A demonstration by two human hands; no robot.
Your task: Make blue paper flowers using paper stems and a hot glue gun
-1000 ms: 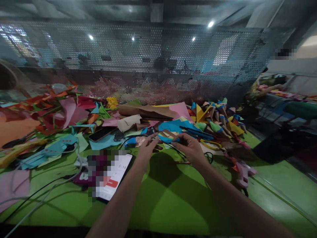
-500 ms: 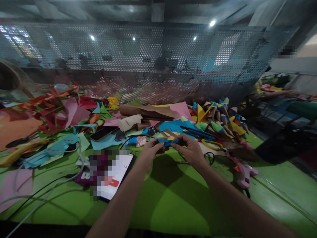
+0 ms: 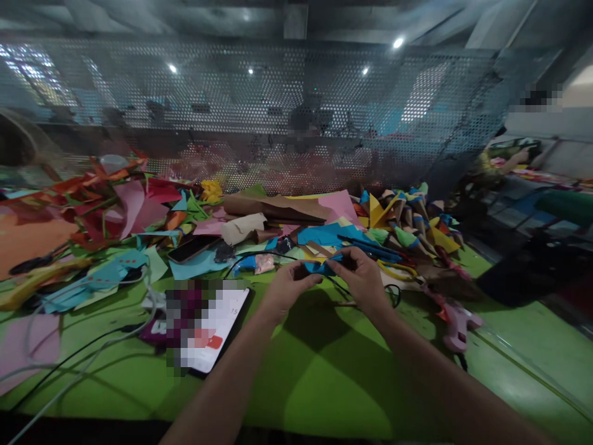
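Note:
Between my two hands, above the green table (image 3: 319, 383), is a small strip of blue paper (image 3: 316, 267). My left hand (image 3: 290, 289) has its thumb along the near side of the strip and its fingers curled behind. My right hand (image 3: 360, 277) pinches the strip's right part between thumb and fingers, and the paper bends upward there. Just beyond the hands lie blue paper sheets (image 3: 324, 235) and dark blue pens (image 3: 375, 249). A phone with a lit screen (image 3: 217, 330) lies left of my left forearm.
Crumpled coloured paper (image 3: 134, 210) heaps at the back left, folded paper cones (image 3: 410, 216) at the back right. A pink glue gun (image 3: 458, 327) lies right, yellow-handled scissors (image 3: 398, 269) nearer. White cables (image 3: 92, 352) cross the left side. A perforated metal panel (image 3: 259, 111) stands behind.
The blue strip has gone from fairly flat to bent, its right end raised. My left thumb has shifted right along it. A person's arm in the right background has moved.

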